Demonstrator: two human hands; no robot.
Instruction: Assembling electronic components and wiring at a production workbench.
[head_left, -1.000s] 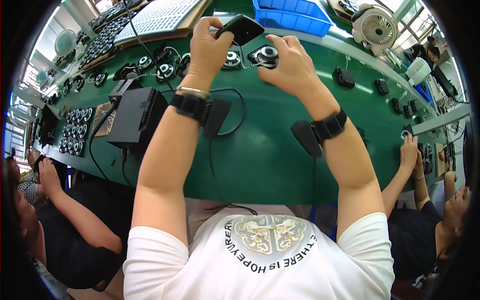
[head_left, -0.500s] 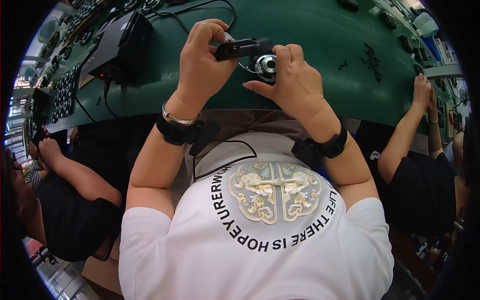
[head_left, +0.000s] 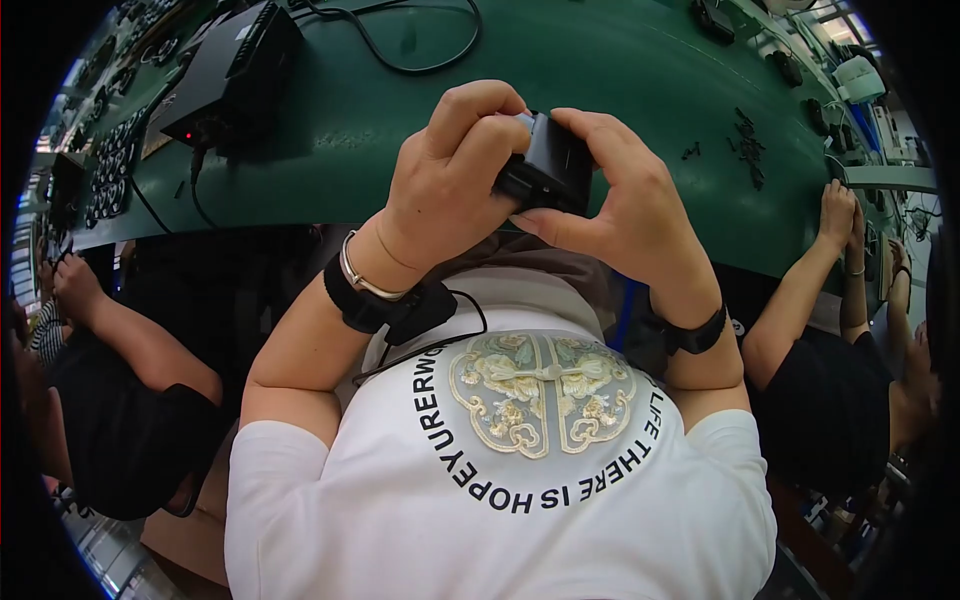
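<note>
Over the near edge of the green table, both my hands meet around a black plastic housing (head_left: 562,165), box-shaped with a smooth face. My left hand (head_left: 445,180) is closed on its left side, fingers curled over the top. From the right, my right hand (head_left: 645,195) grips it between the forefinger along the top and the thumb underneath. A small pale patch shows by the left fingertips; what it is, I cannot make out. Anything inside the housing is hidden.
A black power box (head_left: 235,85) with a red light stands on the green table (head_left: 600,60) at left, beside rows of round parts (head_left: 112,170). A black cable (head_left: 420,70) loops behind. Small dark pieces (head_left: 748,150) lie at right. Co-workers' arms (head_left: 805,270) flank me.
My hands have come together and nearer to me. The round silver part my right hand held is out of sight, and that hand now grips the black housing along with my left.
</note>
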